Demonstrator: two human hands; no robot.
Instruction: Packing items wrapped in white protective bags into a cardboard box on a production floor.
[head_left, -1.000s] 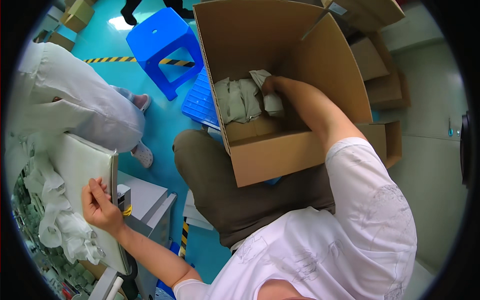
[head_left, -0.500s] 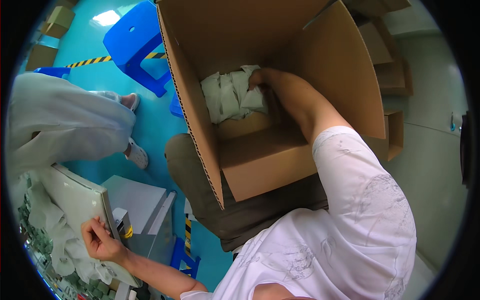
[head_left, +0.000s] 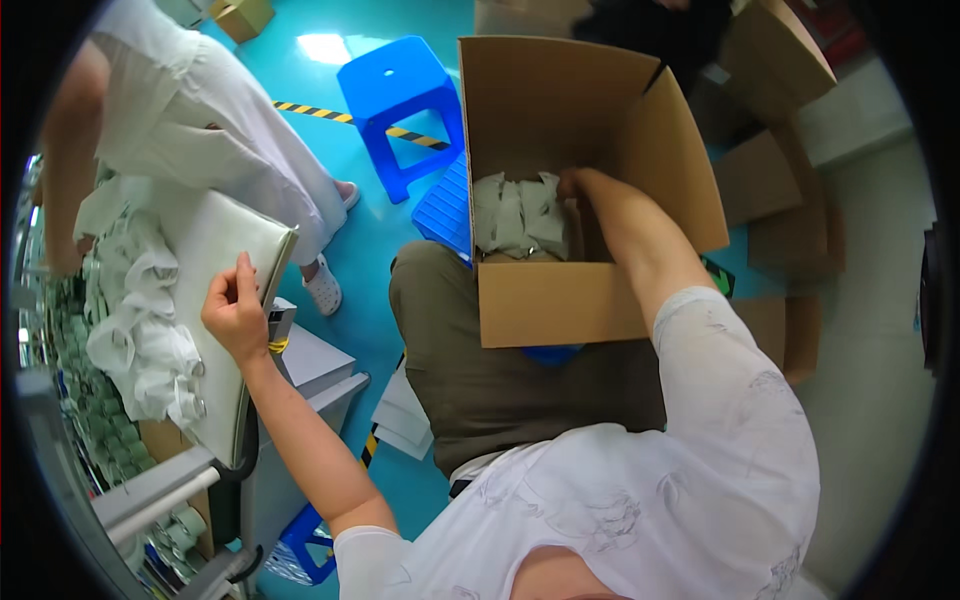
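An open cardboard box [head_left: 560, 310] stands in front of my knees. Several bundles wrapped in whitish paper [head_left: 518, 218] lie side by side at its bottom left. My right hand [head_left: 572, 184] reaches down inside the box and touches the right end of these bundles; its fingers are mostly hidden. Over the edge of a white padded board [head_left: 215, 235] my left hand [head_left: 238, 312] is raised, index finger stretched and the others loosely curled, holding nothing. On and beside that board lies a heap of crumpled white wrapped pieces [head_left: 150, 340].
At left stands another person in white clothing [head_left: 225, 120], an arm by the white heap. A blue stool [head_left: 395, 75] and blue crate [head_left: 445, 210] stand left of the box. More cardboard boxes [head_left: 765, 180] are at right. A grey metal frame [head_left: 165, 490] borders the lower left.
The view has shifted, so the box appears farther right and smaller. My right hand stays by the bundles, now at their right end. My left hand's index finger has straightened.
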